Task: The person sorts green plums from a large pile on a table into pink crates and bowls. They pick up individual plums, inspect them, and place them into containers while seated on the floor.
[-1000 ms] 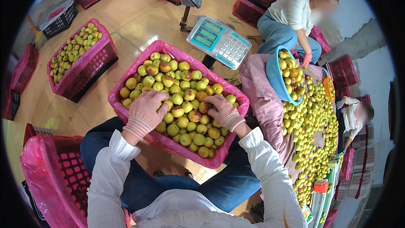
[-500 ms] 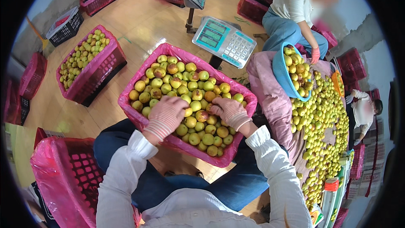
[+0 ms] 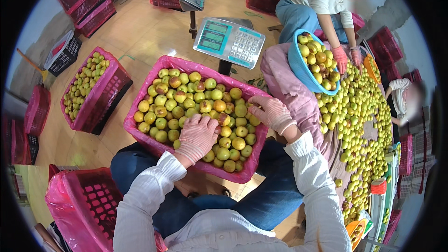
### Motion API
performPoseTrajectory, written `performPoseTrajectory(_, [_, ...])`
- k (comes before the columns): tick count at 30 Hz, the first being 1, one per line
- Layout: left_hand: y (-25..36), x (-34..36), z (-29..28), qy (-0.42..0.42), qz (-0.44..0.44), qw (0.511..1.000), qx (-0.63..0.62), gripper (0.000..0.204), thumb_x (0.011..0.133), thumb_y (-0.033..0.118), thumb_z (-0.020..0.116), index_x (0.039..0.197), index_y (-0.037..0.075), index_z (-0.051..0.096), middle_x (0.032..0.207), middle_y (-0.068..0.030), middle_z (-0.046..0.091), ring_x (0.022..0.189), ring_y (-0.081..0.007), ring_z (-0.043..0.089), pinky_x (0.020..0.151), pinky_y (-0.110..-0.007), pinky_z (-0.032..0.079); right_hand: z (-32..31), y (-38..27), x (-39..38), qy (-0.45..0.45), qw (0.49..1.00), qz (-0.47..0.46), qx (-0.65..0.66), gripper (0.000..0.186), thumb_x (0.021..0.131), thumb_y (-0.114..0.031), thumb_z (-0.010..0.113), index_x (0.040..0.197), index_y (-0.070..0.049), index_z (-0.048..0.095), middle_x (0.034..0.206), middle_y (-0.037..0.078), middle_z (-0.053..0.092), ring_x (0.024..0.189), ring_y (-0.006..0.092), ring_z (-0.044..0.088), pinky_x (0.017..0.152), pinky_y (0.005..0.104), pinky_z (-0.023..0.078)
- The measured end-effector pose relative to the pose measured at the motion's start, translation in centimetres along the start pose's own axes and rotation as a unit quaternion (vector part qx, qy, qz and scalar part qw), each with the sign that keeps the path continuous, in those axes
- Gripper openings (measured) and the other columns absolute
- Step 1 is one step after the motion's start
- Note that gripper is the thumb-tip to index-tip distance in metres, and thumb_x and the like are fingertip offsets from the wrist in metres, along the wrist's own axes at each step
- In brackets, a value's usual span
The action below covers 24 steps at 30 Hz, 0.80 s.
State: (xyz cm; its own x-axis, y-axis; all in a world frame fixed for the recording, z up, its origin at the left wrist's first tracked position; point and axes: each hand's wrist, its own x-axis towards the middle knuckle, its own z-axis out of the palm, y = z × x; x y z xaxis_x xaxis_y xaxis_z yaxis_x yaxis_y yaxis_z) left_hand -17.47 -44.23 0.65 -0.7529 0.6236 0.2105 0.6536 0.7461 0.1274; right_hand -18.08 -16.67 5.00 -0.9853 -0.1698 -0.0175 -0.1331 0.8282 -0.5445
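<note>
A crate lined with pink plastic [image 3: 148, 86] stands before me, full of green jujubes [image 3: 186, 110], many with brown-red patches. My left hand [image 3: 199, 136], in a striped pink-and-white glove, lies palm down on the fruit near the middle, its fingers spread and nothing visibly gripped. At the crate's right rim is my right hand [image 3: 273, 112], gloved alike. Its fingers are stretched out over the jujubes there and apart, with the palm side hidden.
Behind the crate stands a digital scale [image 3: 229, 42]. To the right, a blue basket [image 3: 298, 67] of jujubes tilts beside a large jujube heap [image 3: 359, 126] on pink cloth [image 3: 284, 74]. A co-worker's gloved hand [image 3: 339, 59] touches the heap. Another filled crate [image 3: 100, 95] stands left, a pink-lined crate [image 3: 70, 196] near left.
My left hand has shifted toward the crate's near middle and flattened out. My right hand has moved outward to the right rim. The co-worker now has both hands at the heap.
</note>
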Motion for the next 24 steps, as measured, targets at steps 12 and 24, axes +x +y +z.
performPoseTrajectory(12, [-6.2,-1.0,-3.8,0.030,-0.118,0.989,-0.086,0.024,0.084,0.019,0.064,0.107,0.012,0.063,0.105,-0.0105,0.064,0.100,-0.0356,0.056,0.091,-0.045,0.047,-0.5,0.4,-1.6,-0.070,0.993,-0.040,-0.088,0.029,0.081,-0.024,0.066,0.109,-0.016,0.068,0.101,0.009,0.070,0.104,0.0312,0.063,0.089,0.0419,0.051])
performPoseTrajectory(24, [-5.3,-1.5,-3.1,-0.039,-0.092,0.995,-0.026,0.030,0.082,0.031,0.065,0.108,0.016,0.065,0.099,-0.0084,0.067,0.099,-0.0332,0.056,0.086,-0.044,0.048,3.3,-2.5,-1.4,-0.209,0.920,-0.115,-0.311,0.041,0.081,-0.039,0.066,0.120,-0.029,0.064,0.118,0.001,0.061,0.116,0.0261,0.053,0.097,0.0479,0.038])
